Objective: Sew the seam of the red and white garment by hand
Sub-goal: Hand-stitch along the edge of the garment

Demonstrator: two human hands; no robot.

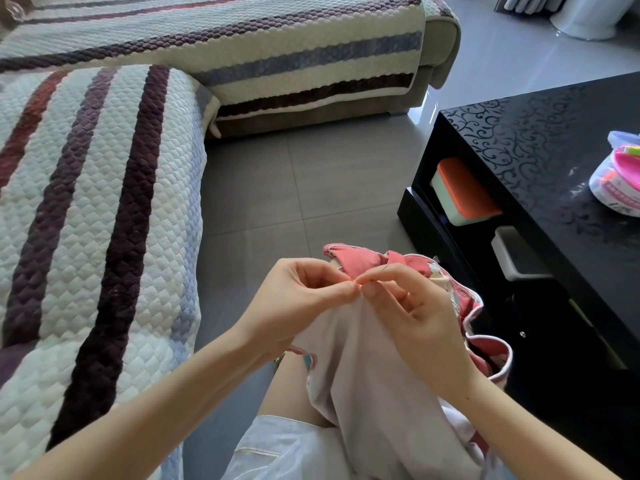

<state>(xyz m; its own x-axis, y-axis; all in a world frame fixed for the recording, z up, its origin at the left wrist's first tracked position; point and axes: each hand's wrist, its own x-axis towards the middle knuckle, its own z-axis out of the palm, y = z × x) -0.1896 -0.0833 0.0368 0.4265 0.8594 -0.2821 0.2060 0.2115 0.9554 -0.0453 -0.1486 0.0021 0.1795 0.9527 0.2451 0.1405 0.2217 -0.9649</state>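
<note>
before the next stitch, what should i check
1. Left hand pinches the red and white garment at the seam edge: ok.
2. Right hand pinches the same edge, fingertips meeting the left's: ok.
3. Needle held between the fingertips: cannot tell.
4. Thread free of tangles: cannot tell, no thread shows.
5. Loose fabric draped over the lap, below the pinch: ok.
</note>
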